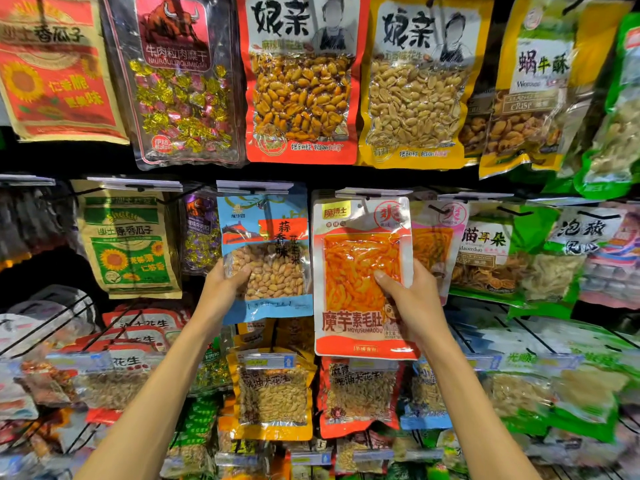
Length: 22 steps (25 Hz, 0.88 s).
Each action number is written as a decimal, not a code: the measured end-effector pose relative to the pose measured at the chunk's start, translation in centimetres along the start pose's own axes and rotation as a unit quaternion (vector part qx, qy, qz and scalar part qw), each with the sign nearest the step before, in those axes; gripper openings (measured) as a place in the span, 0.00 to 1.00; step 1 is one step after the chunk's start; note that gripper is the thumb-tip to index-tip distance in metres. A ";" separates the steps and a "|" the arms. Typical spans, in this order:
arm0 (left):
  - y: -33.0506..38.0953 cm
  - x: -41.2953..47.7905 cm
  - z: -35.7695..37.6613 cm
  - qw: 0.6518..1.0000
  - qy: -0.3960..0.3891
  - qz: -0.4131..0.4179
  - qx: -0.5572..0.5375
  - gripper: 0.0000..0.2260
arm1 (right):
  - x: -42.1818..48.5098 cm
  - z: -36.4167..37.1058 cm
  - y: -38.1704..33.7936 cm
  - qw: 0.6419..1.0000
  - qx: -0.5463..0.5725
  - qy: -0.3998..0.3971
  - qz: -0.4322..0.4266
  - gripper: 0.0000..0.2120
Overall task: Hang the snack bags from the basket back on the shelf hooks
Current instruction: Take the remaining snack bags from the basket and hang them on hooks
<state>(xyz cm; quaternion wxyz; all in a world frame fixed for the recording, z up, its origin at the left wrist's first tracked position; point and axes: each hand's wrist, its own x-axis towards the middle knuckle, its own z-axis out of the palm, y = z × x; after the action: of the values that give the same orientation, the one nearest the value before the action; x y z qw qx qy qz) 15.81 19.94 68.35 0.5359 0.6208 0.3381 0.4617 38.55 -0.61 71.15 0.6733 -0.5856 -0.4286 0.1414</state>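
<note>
My left hand [221,284] grips the left edge of a blue bag of garlic peanuts [266,258], thumb on its clear window. The bag's top reaches the hook [254,190] under a price-tag strip in the middle row. My right hand [410,292] holds an orange-and-white bag of konjac strips [360,271] by its right side, thumb across the front. That bag's top sits at the neighbouring hook [369,195]. Whether either bag hangs on its hook I cannot tell. The basket is out of view.
Snack bags hang all around: red [301,81] and yellow [415,84] peanut bags above, a green sunflower-seed bag [128,244] to the left, green-edged bags [491,251] to the right. Lower hooks with price tags [270,362] and more bags jut out beneath my forearms.
</note>
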 end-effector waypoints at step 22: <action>-1.1 0.2 -0.7 0.998 0.003 0.001 0.061 0.28 | 4.2 0.5 4.1 0.998 -0.023 -0.005 0.053 0.08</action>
<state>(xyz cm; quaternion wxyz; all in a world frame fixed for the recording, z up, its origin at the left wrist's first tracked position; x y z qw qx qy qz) 15.35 20.60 67.32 0.4956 0.6514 0.3663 0.4426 41.97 3.76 69.13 0.6490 -0.6220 -0.4035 0.1702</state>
